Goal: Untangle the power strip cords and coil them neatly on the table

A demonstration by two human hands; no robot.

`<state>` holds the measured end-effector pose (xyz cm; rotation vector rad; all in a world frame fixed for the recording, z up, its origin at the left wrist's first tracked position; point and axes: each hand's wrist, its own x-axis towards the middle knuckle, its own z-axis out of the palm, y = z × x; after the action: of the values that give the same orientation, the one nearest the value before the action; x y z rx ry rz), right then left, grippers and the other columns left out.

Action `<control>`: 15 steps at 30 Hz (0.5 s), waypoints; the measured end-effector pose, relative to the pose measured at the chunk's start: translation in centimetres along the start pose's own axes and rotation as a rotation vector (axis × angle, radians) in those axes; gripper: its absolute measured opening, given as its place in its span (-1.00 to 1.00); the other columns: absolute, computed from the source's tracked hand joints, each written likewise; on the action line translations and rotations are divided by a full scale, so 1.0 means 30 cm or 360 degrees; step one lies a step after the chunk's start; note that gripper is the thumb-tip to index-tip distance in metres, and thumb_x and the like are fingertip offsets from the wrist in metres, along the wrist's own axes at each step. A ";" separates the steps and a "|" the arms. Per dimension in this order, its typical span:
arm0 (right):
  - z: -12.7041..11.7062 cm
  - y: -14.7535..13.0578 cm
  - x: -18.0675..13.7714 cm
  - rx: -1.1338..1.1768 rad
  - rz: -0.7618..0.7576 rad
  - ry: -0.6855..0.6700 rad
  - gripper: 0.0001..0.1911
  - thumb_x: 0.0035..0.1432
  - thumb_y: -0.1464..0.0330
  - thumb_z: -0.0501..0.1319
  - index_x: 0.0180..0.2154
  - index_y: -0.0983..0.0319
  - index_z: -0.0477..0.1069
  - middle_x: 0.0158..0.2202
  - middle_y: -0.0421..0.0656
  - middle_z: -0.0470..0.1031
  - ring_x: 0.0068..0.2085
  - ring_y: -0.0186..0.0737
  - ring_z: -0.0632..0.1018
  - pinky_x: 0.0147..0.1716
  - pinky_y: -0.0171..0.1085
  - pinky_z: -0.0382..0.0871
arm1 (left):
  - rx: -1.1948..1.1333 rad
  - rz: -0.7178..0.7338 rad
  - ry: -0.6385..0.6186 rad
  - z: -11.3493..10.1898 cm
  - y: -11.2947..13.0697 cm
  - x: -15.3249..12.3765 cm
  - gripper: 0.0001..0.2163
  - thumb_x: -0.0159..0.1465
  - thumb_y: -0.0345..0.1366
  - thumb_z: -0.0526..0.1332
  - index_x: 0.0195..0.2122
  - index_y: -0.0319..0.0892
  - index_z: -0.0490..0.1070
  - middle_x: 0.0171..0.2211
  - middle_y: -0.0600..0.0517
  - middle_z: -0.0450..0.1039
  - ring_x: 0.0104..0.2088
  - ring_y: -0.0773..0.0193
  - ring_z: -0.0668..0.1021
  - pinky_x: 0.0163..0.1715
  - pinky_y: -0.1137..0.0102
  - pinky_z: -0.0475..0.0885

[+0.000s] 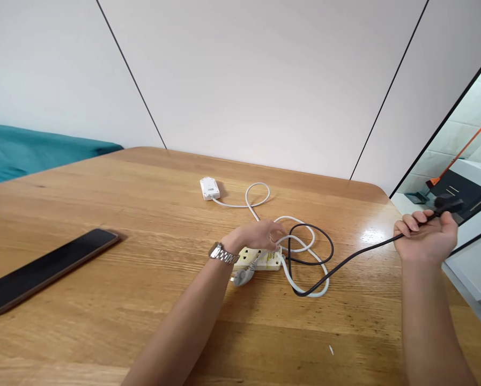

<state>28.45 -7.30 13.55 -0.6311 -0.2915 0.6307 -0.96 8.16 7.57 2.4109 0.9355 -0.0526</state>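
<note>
A cream power strip point(264, 259) lies in the middle of the wooden table point(103, 300). My left hand point(258, 236), with a metal watch point(223, 253) on its wrist, rests on top of the strip with its fingers curled over the far end. A grey plug point(243, 275) lies at the strip's near side. My right hand point(425, 236) is raised at the table's right edge, closed round a black plug point(448, 204). Its black cable point(345, 261) runs back in a loop to the strip, over a looped white cable point(300, 241).
A white adapter point(209, 188) lies further back, joined to the white cable. A dark phone point(43, 271) lies face up at the left. A teal cushion point(23, 153) is beyond the left table edge. White walls stand behind; a glass panel stands at the right.
</note>
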 end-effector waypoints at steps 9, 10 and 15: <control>0.017 -0.049 -0.089 -0.0323 -0.0454 -0.0584 -0.63 0.16 0.09 0.04 -0.59 0.12 0.29 -0.67 -0.33 0.03 -0.70 -0.42 0.05 -0.70 -0.31 -0.08 | 0.0191 0.0069 0.0045 0.029 0.048 -0.007 -0.36 -0.08 -0.36 0.43 0.09 0.10 0.44 -0.01 -0.01 0.48 0.00 0.05 0.49 -0.04 0.31 0.38; 0.024 -0.043 -0.107 -0.0385 -0.0482 -0.0682 -0.63 0.15 0.05 0.08 -0.57 0.11 0.30 -0.68 -0.34 0.02 -0.71 -0.42 0.03 -0.69 -0.32 -0.06 | 0.0244 0.0119 0.0098 0.035 0.057 -0.002 -0.38 -0.09 -0.37 0.44 0.06 0.12 0.47 0.04 -0.01 0.44 0.06 0.01 0.44 0.03 0.26 0.34; 0.042 0.008 -0.190 -0.0575 -0.0484 -0.1114 -0.63 0.07 -0.09 0.20 -0.42 0.05 0.38 -0.77 -0.42 0.01 -0.74 -0.41 -0.02 -0.69 -0.37 -0.01 | 0.0159 0.0325 0.0052 0.050 0.076 0.015 -0.57 -0.04 -0.39 0.44 -0.10 0.01 0.57 0.04 -0.02 0.40 0.04 0.10 0.46 0.01 0.34 0.35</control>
<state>23.36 -10.16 14.01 -0.6753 -1.1537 0.4888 1.06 6.28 7.29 2.5945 0.7116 0.0160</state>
